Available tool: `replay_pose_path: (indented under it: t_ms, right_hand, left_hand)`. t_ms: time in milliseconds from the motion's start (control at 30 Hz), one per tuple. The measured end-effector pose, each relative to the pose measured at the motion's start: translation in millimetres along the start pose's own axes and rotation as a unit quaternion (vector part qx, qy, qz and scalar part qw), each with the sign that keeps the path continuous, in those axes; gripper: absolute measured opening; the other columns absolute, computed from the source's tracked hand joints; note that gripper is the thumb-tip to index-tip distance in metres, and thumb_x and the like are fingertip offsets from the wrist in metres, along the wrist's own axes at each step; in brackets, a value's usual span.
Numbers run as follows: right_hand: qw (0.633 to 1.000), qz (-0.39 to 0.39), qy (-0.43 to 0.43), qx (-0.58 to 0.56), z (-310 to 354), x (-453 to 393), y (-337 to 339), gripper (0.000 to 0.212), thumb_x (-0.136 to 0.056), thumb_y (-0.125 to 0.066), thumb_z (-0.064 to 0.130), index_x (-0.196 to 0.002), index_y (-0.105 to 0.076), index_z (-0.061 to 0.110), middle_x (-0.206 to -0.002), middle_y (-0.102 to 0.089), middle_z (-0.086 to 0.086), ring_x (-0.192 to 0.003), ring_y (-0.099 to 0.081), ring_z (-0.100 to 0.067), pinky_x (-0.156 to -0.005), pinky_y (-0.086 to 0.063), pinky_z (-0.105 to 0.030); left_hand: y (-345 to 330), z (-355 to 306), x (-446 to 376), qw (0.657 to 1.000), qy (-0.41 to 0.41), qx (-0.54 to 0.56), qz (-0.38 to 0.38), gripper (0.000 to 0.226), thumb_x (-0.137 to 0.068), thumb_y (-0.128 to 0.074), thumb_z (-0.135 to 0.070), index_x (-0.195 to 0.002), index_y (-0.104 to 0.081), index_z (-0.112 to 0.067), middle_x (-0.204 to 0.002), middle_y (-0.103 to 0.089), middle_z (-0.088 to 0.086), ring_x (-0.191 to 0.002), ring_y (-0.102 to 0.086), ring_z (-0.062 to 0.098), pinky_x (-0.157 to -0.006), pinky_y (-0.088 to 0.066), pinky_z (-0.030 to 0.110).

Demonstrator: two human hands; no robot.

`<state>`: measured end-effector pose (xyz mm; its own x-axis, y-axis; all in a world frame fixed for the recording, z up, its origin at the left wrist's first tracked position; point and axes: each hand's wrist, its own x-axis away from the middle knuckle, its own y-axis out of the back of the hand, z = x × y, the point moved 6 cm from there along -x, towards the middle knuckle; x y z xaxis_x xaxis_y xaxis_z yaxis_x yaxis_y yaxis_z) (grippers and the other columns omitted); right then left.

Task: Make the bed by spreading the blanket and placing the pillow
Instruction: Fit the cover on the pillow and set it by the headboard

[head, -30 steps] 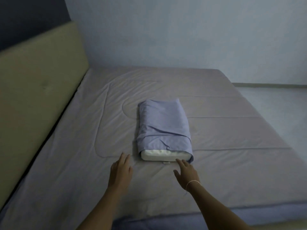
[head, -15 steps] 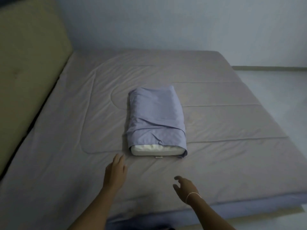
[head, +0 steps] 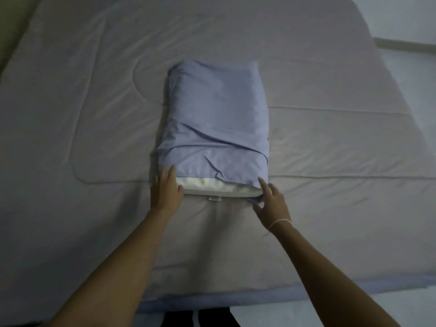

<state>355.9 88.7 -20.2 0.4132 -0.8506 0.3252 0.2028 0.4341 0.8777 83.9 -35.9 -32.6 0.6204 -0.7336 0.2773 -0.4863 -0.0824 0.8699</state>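
Pillow (head: 217, 128): centre of the frame, lying lengthwise on the blanket; lilac case, with the white inner pillow showing at the near open end.
Label (head: 214, 198): small white tag at the near edge of the pillow, between the two hands.
Left hand (head: 166, 185): at the pillow's near left corner, fingers spread flat against the case's side, holding nothing.
Right hand (head: 271, 199): at the near right corner, fingers loosely parted, fingertips touching the case's edge; whether it pinches the cloth cannot be told. A thin band circles the wrist.
Blanket (head: 330, 149): grey, quilted, spread flat across the bed and filling most of the frame.
Headboard (head: 9, 24): olive, upper left corner.
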Motion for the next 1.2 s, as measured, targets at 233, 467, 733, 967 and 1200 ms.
replay_pose_path:
  t_ms: [233,467,733,967,1200]
  right_hand:
    - [0.992,-0.080,0.066,0.075,-30.2,-76.1,-65.7,0.076,-0.085,-0.066,0.022,-0.148,-0.024,0.030,-0.153,-0.029,-0.018,-0.107,-0.059,-0.044,-0.082,-0.053,-0.048]
    - [0.966,-0.227,0.105,-0.061,-41.6,-62.9,-67.8,0.067,-0.077,-0.069,0.002,-0.137,-0.050,0.023,-0.134,-0.054,-0.017,-0.115,-0.056,-0.038,-0.086,-0.050,-0.041]
    - [0.916,-0.364,0.096,-0.142,-54.7,-8.8,10.3,0.037,-0.065,-0.054,-0.002,-0.091,-0.075,0.013,-0.083,-0.069,-0.003,-0.073,-0.058,-0.007,-0.070,-0.037,-0.002]
    - [0.981,-0.087,-0.118,-0.126,-95.8,-26.0,-69.8,0.042,-0.084,-0.063,0.014,-0.125,-0.056,0.013,-0.112,-0.067,-0.019,-0.093,-0.062,-0.039,-0.075,-0.044,-0.034]
    - [0.969,-0.214,-0.069,-0.102,-122.3,-3.1,-4.8,0.043,-0.068,-0.049,0.014,-0.102,-0.073,0.007,-0.089,-0.073,-0.023,-0.090,-0.068,-0.026,-0.068,-0.038,-0.022]
  left_hand:
    - [-75.1,32.1,-50.0,0.993,-0.057,0.020,-0.097,0.080,-0.072,-0.078,-0.027,-0.142,-0.041,-0.015,-0.125,-0.052,0.022,-0.111,-0.051,0.040,-0.093,-0.041,0.044]
    - [-73.8,41.6,-20.6,0.961,-0.110,-0.039,-0.251,0.034,-0.078,-0.061,-0.012,-0.112,-0.063,-0.013,-0.096,-0.059,0.015,-0.089,-0.059,0.037,-0.080,-0.042,0.044]
    - [8.8,35.7,26.7,0.902,-0.185,0.076,-0.383,0.042,-0.071,-0.050,0.009,-0.104,-0.064,-0.013,-0.090,-0.063,0.006,-0.083,-0.053,0.024,-0.087,-0.033,0.022]
    - [-64.3,83.1,-17.2,0.998,0.023,0.027,-0.060,0.080,-0.076,-0.072,-0.012,-0.145,-0.033,-0.009,-0.145,-0.039,0.023,-0.129,-0.041,0.040,-0.105,-0.037,0.049]
    - [1.6,88.6,-0.7,0.984,-0.075,0.034,-0.161,0.038,-0.076,-0.044,0.005,-0.105,-0.068,0.001,-0.093,-0.070,0.028,-0.082,-0.067,0.040,-0.075,-0.048,0.040]
